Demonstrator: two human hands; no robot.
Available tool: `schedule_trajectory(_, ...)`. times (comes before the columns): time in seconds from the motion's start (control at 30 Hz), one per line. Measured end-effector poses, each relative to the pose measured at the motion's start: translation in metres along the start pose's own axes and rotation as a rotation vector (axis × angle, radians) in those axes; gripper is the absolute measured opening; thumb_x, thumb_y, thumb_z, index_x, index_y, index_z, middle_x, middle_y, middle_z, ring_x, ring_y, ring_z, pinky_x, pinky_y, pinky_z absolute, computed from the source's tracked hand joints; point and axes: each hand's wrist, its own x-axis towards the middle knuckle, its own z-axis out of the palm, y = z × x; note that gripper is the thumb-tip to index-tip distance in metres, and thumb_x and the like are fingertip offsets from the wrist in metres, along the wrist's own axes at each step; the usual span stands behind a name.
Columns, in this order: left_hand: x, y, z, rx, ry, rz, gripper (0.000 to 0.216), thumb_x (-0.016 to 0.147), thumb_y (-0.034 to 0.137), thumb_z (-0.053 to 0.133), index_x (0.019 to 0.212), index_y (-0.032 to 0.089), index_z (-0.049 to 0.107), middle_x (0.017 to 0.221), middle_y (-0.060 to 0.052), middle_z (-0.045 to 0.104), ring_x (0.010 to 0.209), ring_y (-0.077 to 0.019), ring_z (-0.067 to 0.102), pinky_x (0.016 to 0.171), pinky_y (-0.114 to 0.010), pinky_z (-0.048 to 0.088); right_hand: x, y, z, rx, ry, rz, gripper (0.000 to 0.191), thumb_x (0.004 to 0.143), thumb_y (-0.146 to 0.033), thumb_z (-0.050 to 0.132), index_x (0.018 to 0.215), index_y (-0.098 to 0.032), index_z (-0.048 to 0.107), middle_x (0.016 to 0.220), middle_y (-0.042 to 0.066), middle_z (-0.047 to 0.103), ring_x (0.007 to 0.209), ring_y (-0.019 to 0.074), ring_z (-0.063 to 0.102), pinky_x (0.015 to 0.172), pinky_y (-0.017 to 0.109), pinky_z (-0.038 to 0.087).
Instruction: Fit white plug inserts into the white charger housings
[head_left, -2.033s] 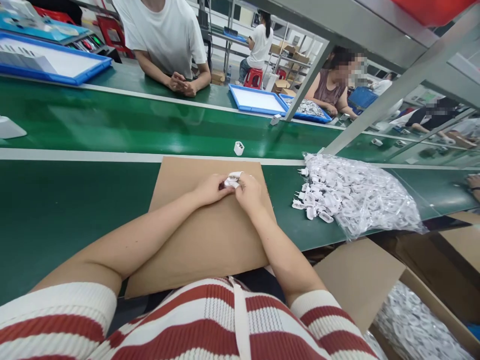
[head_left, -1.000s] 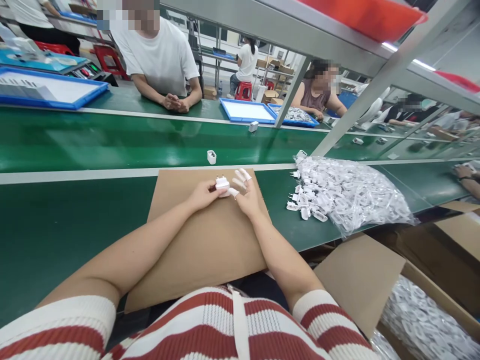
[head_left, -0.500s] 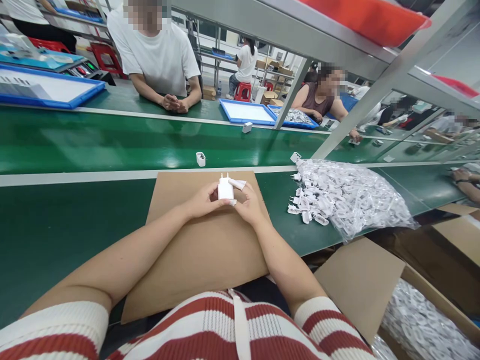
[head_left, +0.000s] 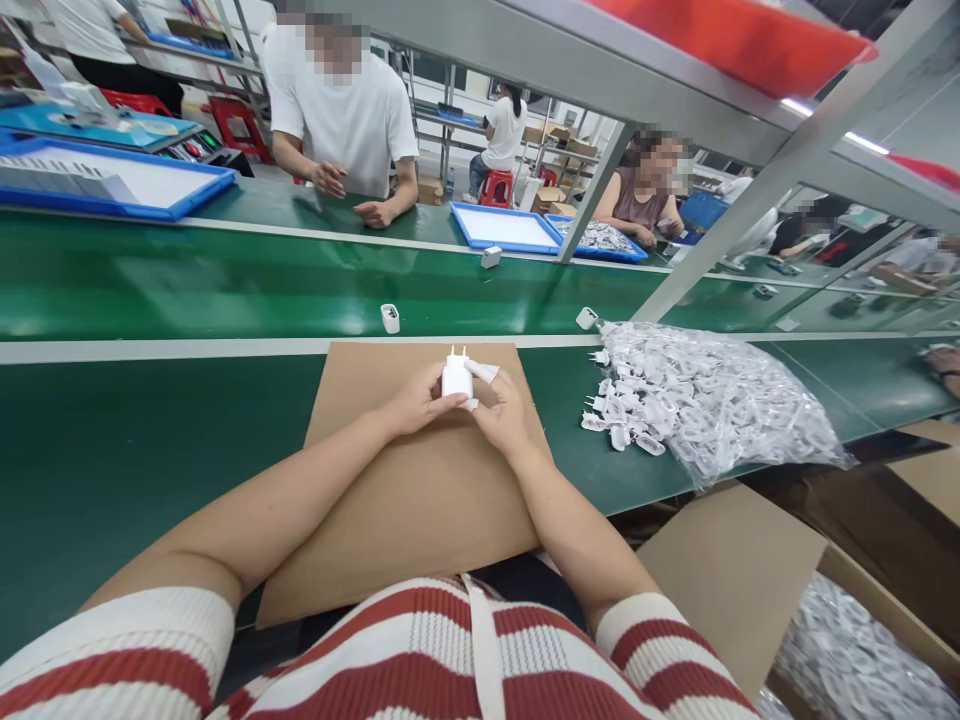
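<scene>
A white two-pin plug charger is held upright between my hands, its pins pointing away from me. My left hand grips it from the left side, thumb along the near edge. From the right, my right hand pinches it with thumb and index finger, both wrapped in white finger covers. Beneath them lies a flat brown cardboard sheet. Right of the sheet, loose white plug parts spill out of a clear plastic bag full of similar parts.
A green conveyor belt runs across in front, carrying white charger housings. Beyond it are blue-rimmed trays and co-workers. A slanted metal post rises at right. An open carton of bagged parts stands at lower right.
The housings on the belt have shifted slightly left relative to the cardboard. The co-worker opposite has parted their clasped hands. My hands keep the same grip on the charger.
</scene>
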Motion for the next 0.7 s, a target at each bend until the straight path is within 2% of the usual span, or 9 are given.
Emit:
schedule_trajectory(0.07,0.001,0.001,0.004,-0.101,-0.018,-0.039,0.065,0.097,0.072,0.054,0.13,0.015,0.057,0.113,-0.012,0.068,0.096,-0.0259,0.064,0.083,-0.037,0.053,0.002,0.005,0.003,-0.033,0.033,-0.038,0.046,0.089,-0.029,0.068,0.135,-0.028,0.067,0.131,0.009,0.068,0.126,0.0267,0.063,0.11,0.044,0.052)
schedule_trajectory(0.13,0.002,-0.001,0.007,-0.178,-0.011,-0.078,0.066,0.098,0.07,0.051,0.133,0.014,0.054,0.114,-0.013,0.068,0.1,-0.0266,0.066,0.087,-0.038,0.055,0.004,0.01,0.005,-0.068,0.055,-0.08,0.046,0.087,-0.025,0.066,0.133,-0.028,0.069,0.131,0.01,0.068,0.124,0.0264,0.064,0.11,0.044,0.052)
schedule_trajectory(0.2,0.003,-0.005,0.01,-0.21,0.008,-0.11,0.066,0.096,0.069,0.056,0.133,0.014,0.053,0.113,-0.013,0.068,0.1,-0.0268,0.067,0.089,-0.039,0.056,0.004,0.012,0.005,-0.118,0.04,-0.076,0.047,0.085,-0.021,0.065,0.132,-0.027,0.069,0.132,0.009,0.069,0.123,0.0271,0.064,0.111,0.047,0.051)
schedule_trajectory(0.3,0.002,-0.012,0.013,-0.209,0.056,-0.141,0.064,0.093,0.066,0.063,0.131,0.015,0.055,0.118,-0.013,0.068,0.104,-0.0278,0.067,0.094,-0.041,0.056,0.003,0.011,0.003,-0.154,-0.008,0.017,0.054,0.083,-0.023,0.069,0.137,-0.029,0.065,0.134,0.007,0.069,0.125,0.0287,0.062,0.113,0.051,0.049)
schedule_trajectory(0.4,0.002,-0.016,0.015,-0.178,0.085,-0.15,0.062,0.089,0.065,0.067,0.127,0.016,0.06,0.124,-0.014,0.067,0.112,-0.0301,0.065,0.101,-0.044,0.054,0.003,0.01,0.001,-0.078,-0.012,0.099,0.052,0.085,-0.031,0.074,0.137,-0.03,0.065,0.133,0.007,0.07,0.127,0.0283,0.061,0.114,0.05,0.049)
schedule_trajectory(0.57,0.001,-0.01,0.012,-0.077,0.011,-0.141,0.055,0.088,0.062,0.071,0.121,0.018,0.069,0.119,-0.012,0.072,0.109,-0.0309,0.067,0.1,-0.044,0.053,0.005,0.019,0.003,0.081,-0.001,0.198,0.039,0.089,-0.036,0.07,0.126,-0.025,0.071,0.121,0.008,0.072,0.114,0.0238,0.069,0.108,0.043,0.055)
schedule_trajectory(0.7,0.001,-0.009,0.012,0.018,-0.003,-0.096,0.055,0.091,0.055,0.068,0.133,0.02,0.065,0.131,-0.011,0.069,0.117,-0.0311,0.065,0.106,-0.044,0.05,0.006,0.023,0.002,0.108,-0.046,0.255,0.041,0.087,-0.039,0.072,0.125,-0.026,0.073,0.119,0.008,0.067,0.111,0.0222,0.069,0.106,0.04,0.056)
